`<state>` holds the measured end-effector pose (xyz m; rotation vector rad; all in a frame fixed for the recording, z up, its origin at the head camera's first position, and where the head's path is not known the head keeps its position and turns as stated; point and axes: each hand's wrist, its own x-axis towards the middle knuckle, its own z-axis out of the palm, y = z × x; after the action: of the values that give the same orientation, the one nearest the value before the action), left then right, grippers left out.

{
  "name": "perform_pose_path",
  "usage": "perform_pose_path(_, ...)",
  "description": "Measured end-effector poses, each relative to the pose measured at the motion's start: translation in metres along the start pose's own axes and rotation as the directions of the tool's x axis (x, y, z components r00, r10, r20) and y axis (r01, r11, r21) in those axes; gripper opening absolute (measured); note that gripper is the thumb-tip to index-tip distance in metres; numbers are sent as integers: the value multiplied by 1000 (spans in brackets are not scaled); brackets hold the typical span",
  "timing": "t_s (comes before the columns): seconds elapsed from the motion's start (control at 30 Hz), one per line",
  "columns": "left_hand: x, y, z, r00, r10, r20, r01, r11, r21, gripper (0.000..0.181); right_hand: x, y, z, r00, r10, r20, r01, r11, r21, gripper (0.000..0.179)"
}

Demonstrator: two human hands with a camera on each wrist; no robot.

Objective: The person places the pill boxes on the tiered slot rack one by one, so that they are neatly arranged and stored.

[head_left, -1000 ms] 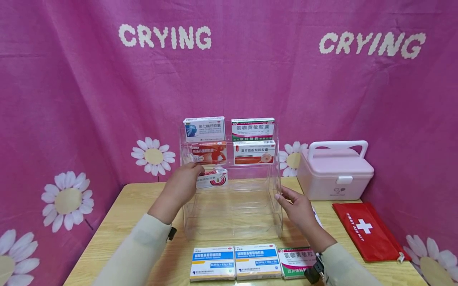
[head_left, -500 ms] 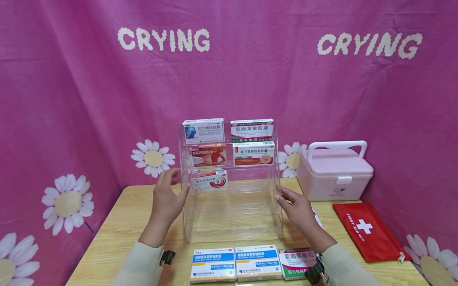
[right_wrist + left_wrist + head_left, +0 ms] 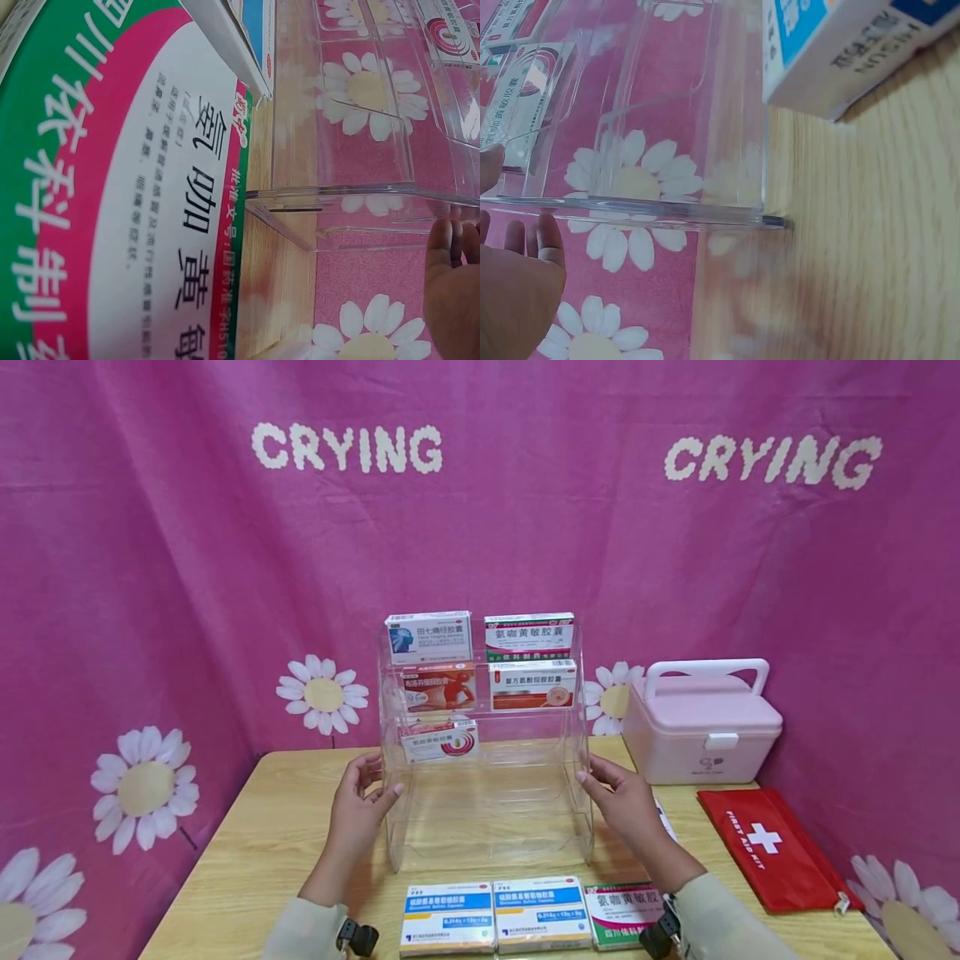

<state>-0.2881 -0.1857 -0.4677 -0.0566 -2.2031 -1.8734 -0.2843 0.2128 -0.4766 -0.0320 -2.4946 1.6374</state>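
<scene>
A clear acrylic display rack with stepped tiers stands on the table. My left hand grips its left side panel, thumb on the near side and fingers behind. At the opposite panel, my right hand holds the edge between thumb and fingers. On the top tier sit a white-and-blue medicine box and a green-and-pink one. Below them are an orange medicine box and a white-and-orange one. A white medicine box with red rings leans in the third tier's left side.
Two blue-and-white medicine boxes and a green-and-pink box lie before the rack. A pink lidded case and a red first aid pouch are at the right. A pink curtain hangs behind the wooden table.
My left hand has let go of the white box with red rings, moved left and down, and taken hold of the rack's left panel. The right hand stays in place.
</scene>
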Motion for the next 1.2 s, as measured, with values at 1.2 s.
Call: perform_pose_path(1.2, 0, 2, 0, 993, -85, 79, 92, 991, -96, 60, -40, 27, -96, 944, 38, 327, 73, 944, -321, 32)
